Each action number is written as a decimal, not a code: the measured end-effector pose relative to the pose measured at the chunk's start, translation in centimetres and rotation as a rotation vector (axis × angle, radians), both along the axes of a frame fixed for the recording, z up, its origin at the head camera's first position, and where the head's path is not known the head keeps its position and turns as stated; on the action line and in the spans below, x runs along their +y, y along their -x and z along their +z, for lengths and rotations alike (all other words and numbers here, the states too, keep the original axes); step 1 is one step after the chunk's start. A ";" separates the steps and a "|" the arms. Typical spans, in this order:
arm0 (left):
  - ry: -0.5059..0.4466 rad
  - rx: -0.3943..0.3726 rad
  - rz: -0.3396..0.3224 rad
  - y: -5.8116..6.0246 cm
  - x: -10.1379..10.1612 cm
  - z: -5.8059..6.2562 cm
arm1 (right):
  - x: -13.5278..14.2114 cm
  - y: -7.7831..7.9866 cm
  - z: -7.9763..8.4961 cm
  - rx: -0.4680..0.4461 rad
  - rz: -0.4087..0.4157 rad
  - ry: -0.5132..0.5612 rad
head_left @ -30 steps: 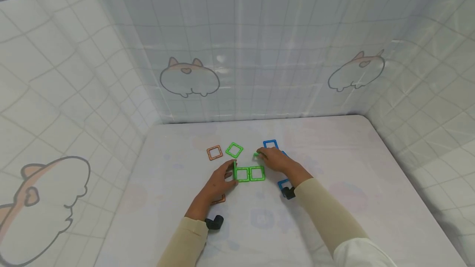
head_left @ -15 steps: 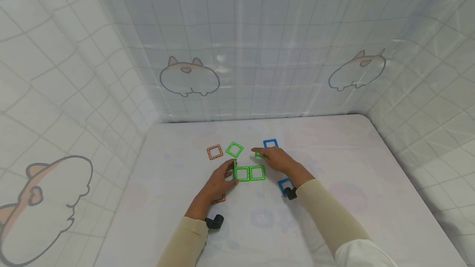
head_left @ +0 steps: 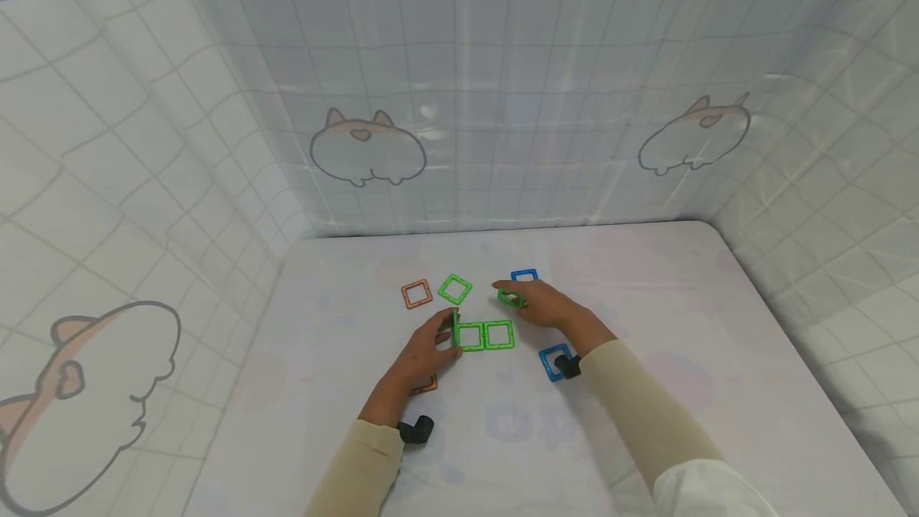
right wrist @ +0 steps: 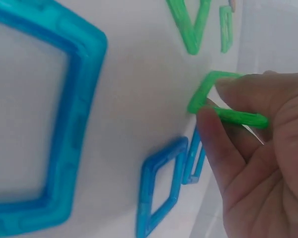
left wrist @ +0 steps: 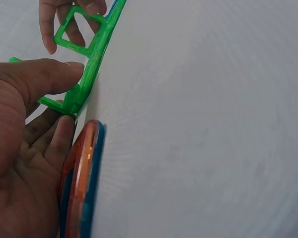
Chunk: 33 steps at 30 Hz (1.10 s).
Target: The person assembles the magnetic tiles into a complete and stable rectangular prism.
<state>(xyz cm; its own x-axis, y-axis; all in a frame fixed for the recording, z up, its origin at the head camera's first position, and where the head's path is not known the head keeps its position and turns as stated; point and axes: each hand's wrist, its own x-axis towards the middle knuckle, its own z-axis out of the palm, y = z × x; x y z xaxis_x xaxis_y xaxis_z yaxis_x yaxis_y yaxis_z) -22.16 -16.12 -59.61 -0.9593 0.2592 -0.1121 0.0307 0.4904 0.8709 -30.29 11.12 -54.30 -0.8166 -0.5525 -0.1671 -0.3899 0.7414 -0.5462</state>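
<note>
My left hand (head_left: 422, 353) holds an upright green square magnetic tile (head_left: 455, 329) between thumb and fingers. This tile stands at the left end of two flat green tiles (head_left: 498, 347) joined side by side on the table. My right hand (head_left: 542, 303), beyond and right of that row, pinches another green square tile (right wrist: 241, 117) between thumb and fingers, tilted above the table. In the left wrist view an orange tile (left wrist: 82, 168) lies beside my left fingers, with a blue edge (left wrist: 95, 178) directly under it.
Behind the row lie a loose green tile (head_left: 447, 283) and an orange tile (head_left: 405, 297). A blue tile (head_left: 525, 271) lies beyond my right hand, another blue tile (head_left: 546, 363) by my right wrist. Patterned curtains (head_left: 459, 102) enclose the white-covered table (head_left: 345, 357) at back and sides.
My right hand has shifted slightly right, and the green tile in its fingers has turned so that more of its frame shows. My left hand and the green row stay in place.
</note>
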 end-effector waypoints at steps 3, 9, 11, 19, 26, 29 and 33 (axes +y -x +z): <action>-0.001 -0.001 0.002 0.0 0.0 0.1 | 0.2 0.1 0.2 -0.017 0.008 -0.006; 0.006 0.000 0.011 -0.1 0.0 -0.1 | 0.3 0.1 0.2 -0.016 0.006 -0.025; 0.007 0.003 0.012 0.0 0.0 -0.2 | 0.4 0.2 0.1 0.000 0.007 -0.036; 0.005 0.010 0.005 0.0 0.0 -0.4 | 0.6 0.3 -0.3 0.029 0.025 -0.011; -0.012 0.011 -0.004 -0.1 -0.1 -0.3 | 0.1 -0.6 0.4 0.000 0.035 0.047; -0.025 0.011 -0.014 -0.1 -0.1 -0.3 | -0.3 -0.9 0.6 -0.015 0.046 0.079; -0.034 0.007 -0.014 -0.2 -0.2 -0.2 | -0.8 -1.2 0.7 -0.033 0.064 0.118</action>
<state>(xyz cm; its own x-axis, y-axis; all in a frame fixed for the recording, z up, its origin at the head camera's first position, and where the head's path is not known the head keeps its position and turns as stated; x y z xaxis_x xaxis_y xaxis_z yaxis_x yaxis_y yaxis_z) -21.95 -16.27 -59.85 -0.9563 0.2759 -0.0966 0.0431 0.4599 0.8869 -29.11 10.31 -53.63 -0.7744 -0.6204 -0.1241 -0.4145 0.6456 -0.6414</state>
